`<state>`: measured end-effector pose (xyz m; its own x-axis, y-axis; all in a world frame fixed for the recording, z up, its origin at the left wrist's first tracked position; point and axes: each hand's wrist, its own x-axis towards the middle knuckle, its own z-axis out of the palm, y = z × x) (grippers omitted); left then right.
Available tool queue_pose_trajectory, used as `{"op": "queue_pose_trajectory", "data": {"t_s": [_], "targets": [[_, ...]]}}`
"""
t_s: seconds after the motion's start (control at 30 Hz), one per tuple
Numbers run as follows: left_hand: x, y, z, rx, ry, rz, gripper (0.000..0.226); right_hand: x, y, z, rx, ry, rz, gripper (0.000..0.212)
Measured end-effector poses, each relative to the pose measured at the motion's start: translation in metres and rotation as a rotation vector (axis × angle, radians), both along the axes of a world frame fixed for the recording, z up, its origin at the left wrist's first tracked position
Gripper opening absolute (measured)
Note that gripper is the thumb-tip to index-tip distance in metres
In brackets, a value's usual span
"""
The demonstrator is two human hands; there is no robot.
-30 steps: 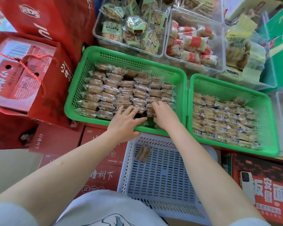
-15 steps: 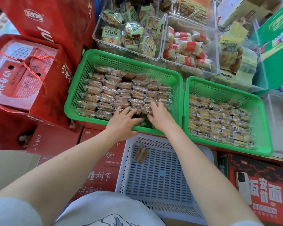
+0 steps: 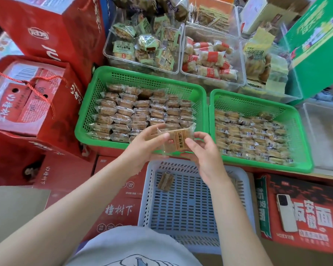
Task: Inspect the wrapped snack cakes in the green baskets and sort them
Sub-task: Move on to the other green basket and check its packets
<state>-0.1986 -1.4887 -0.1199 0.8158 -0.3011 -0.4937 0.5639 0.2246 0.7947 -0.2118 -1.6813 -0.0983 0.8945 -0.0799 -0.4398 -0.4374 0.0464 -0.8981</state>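
Snack shop or stockroom, clear bins of wrapped snacks (image 3: 144,48), stacked red gift cartons (image 3: 33,100), green baskets (image 3: 142,77)

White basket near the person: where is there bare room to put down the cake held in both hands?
The white basket is bare to the right of and below the single cake lying at its upper left. The held cake is pinched by the left hand and right hand. Both green baskets are crowded; only thin strips along their far walls stay free.

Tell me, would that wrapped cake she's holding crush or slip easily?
Probably light: the wrapped snack cake sits between just the fingertips of the left hand and right hand. Its glossy clear wrapper looks slippery. The flat slab seems to keep its shape, though likely crumbly if squeezed.
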Motion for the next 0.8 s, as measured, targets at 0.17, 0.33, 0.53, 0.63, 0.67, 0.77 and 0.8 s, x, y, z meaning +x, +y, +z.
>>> {"op": "queue_pose_trajectory", "data": {"t_s": [0.17, 0.33, 0.53, 0.63, 0.67, 0.77, 0.8], "targets": [[-0.023, 0.009, 0.013, -0.204, 0.098, 0.013, 0.043, -0.026, 0.008, 0.007, 0.271, 0.000, 0.102, 0.046], [-0.042, 0.010, 0.019, -0.337, 0.107, 0.005, 0.043, -0.045, 0.014, 0.015, 0.168, -0.083, 0.085, 0.045], [-0.059, 0.013, 0.028, -0.391, 0.116, 0.026, 0.043, -0.054, 0.019, 0.029, -0.449, -0.254, 0.088, 0.014], [-0.065, 0.016, 0.034, -0.374, 0.103, 0.002, 0.041, -0.058, 0.023, 0.029, -0.412, -0.145, 0.046, 0.020], [-0.068, 0.016, 0.035, -0.364, 0.100, 0.003, 0.041, -0.060, 0.024, 0.028, -0.402, -0.111, 0.019, 0.023], [-0.074, 0.016, 0.038, -0.316, 0.086, 0.040, 0.043, -0.067, 0.031, 0.025, -0.442, -0.106, -0.040, 0.039], [-0.074, 0.016, 0.038, -0.302, 0.098, 0.068, 0.043, -0.068, 0.033, 0.025, -0.445, -0.124, -0.056, 0.043]]}}
